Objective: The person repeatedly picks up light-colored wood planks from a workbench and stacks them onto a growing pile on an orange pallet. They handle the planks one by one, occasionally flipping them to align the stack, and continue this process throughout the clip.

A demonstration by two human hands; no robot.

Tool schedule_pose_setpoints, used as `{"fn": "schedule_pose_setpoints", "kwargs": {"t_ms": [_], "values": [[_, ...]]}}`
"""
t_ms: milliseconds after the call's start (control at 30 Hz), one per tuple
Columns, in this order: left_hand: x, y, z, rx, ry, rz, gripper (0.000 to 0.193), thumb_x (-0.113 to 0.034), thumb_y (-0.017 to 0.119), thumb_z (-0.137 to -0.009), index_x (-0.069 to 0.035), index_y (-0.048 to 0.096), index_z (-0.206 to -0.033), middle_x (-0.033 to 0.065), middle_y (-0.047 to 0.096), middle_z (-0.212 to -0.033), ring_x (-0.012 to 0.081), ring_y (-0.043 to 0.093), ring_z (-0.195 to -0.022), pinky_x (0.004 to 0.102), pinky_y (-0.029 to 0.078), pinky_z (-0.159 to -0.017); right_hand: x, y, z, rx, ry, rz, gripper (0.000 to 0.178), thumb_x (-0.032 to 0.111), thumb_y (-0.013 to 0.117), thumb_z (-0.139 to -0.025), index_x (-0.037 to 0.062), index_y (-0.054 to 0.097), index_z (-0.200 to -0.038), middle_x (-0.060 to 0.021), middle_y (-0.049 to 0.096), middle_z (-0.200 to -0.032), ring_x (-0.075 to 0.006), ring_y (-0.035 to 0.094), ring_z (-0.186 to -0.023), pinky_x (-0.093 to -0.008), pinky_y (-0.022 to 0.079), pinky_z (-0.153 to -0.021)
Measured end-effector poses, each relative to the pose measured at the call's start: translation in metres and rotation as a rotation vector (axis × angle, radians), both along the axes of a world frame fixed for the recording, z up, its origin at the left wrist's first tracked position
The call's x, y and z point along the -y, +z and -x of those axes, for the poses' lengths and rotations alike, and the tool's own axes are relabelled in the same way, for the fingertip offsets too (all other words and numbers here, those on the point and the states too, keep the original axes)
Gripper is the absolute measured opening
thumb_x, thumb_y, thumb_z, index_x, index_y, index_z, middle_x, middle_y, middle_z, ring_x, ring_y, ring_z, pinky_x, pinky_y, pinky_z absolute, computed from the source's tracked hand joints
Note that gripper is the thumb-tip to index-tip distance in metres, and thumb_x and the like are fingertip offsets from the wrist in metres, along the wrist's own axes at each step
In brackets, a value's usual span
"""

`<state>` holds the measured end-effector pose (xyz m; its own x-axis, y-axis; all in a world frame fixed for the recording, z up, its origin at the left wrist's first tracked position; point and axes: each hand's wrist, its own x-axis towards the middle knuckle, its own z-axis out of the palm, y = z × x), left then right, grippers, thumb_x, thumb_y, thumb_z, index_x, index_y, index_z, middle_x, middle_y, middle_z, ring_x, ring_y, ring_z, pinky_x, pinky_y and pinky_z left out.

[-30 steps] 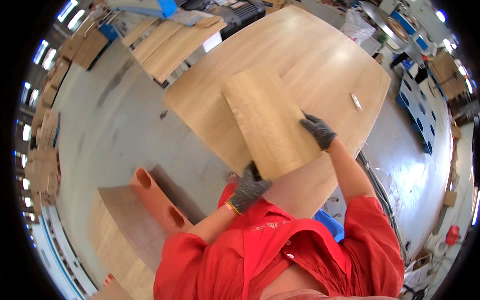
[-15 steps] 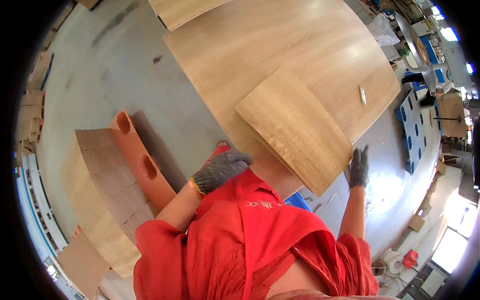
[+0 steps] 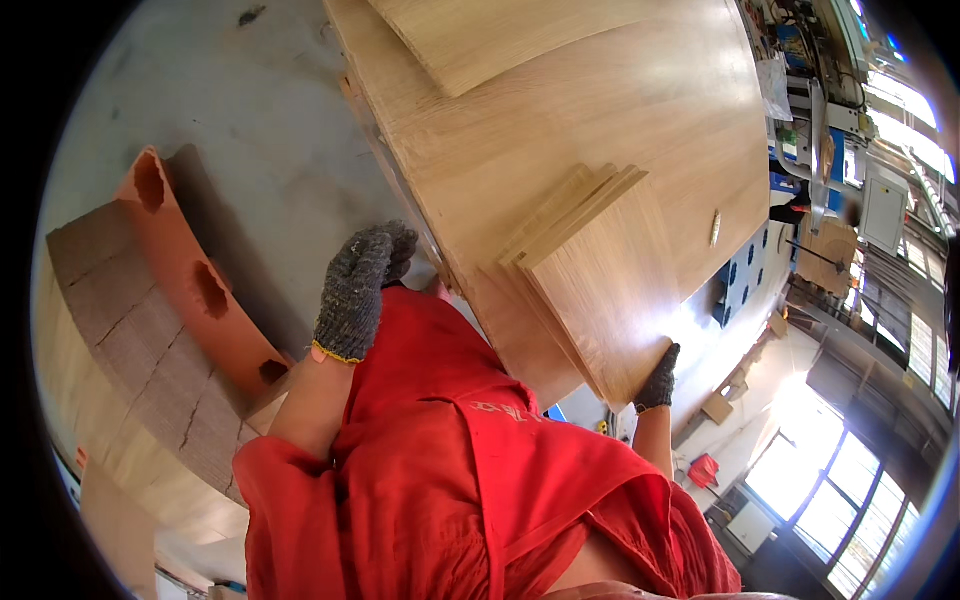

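At one o'clock lay rectangular tan wood-grain boards (image 3: pixel 612 285), likely stiff, best gripped edgewise! Grey-knit-gloved right hand (image 3: pixel 657 380) met their five-o'clock edge, grip unclear; grey-knit-gloved left hand (image 3: pixel 362 290) curled loosely, apparently empty.

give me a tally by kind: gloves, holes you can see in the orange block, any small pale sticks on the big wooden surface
Grey gloves: 2
Visible holes in the orange block: 3
Small pale stick: 1
Total: 6
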<state>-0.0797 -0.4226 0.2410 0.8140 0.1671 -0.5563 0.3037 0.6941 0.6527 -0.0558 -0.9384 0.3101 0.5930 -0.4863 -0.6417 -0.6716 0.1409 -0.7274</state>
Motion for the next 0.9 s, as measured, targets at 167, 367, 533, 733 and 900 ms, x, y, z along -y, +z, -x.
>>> {"fn": "schedule_pose_setpoints", "kwargs": {"t_ms": [167, 367, 533, 733, 900], "values": [[-0.001, -0.007, -0.012, 0.045, -0.023, 0.006, 0.034, -0.027, 0.048, -0.098, -0.003, 0.057, -0.121, 0.0095, 0.065, -0.111, 0.02, 0.062, -0.097, 0.0353, 0.049, -0.086, -0.001, 0.001, 0.0, -0.034, -0.034, 0.051, 0.065, 0.063, 0.043, -0.09, 0.0096, 0.053, -0.126, -0.0079, 0.06, -0.117, -0.0248, 0.058, -0.103, -0.0392, 0.047, -0.092], [-0.009, -0.002, -0.03, 0.044, -0.11, -0.051, 0.031, -0.025, 0.048, -0.098, -0.003, 0.059, -0.117, 0.0085, 0.066, -0.105, 0.0191, 0.062, -0.094, 0.0331, 0.052, -0.08, 0.0, 0.004, -0.003, -0.013, 0.004, -0.026, 0.067, 0.066, 0.042, -0.089, 0.011, 0.052, -0.127, -0.007, 0.058, -0.12, -0.0249, 0.056, -0.107, -0.0402, 0.045, -0.096], [-0.015, 0.019, -0.045, 0.148, -0.15, -0.265, 0.028, -0.022, 0.05, -0.098, -0.002, 0.058, -0.116, 0.0081, 0.065, -0.102, 0.0164, 0.062, -0.091, 0.0307, 0.053, -0.075, 0.002, 0.004, -0.003, -0.011, 0.07, -0.06, 0.069, 0.065, 0.041, -0.089, 0.0108, 0.048, -0.131, -0.0062, 0.056, -0.124, -0.0247, 0.054, -0.111, -0.0408, 0.044, -0.098], [0.031, 0.028, -0.094, 0.66, -0.185, -0.896, 0.032, -0.018, 0.057, -0.092, 0.002, 0.056, -0.117, 0.0183, 0.062, -0.107, 0.0302, 0.062, -0.093, 0.0365, 0.052, -0.08, 0.004, 0.001, -0.001, 0.026, 0.062, -0.093, 0.062, 0.062, 0.044, -0.09, 0.0119, 0.052, -0.126, -0.0031, 0.059, -0.118, -0.022, 0.055, -0.106, -0.0403, 0.045, -0.096], [0.099, 0.046, -0.117, 0.439, -0.502, -1.068, 0.056, -0.037, 0.06, -0.087, 0.005, 0.05, -0.123, 0.0259, 0.054, -0.121, 0.0397, 0.053, -0.111, 0.045, 0.043, -0.096, 0.006, -0.004, -0.004, 0.058, 0.019, -0.17, 0.062, 0.055, 0.047, -0.093, 0.0076, 0.046, -0.133, -0.0096, 0.054, -0.128, -0.0246, 0.052, -0.114, -0.0384, 0.043, -0.099]]}}
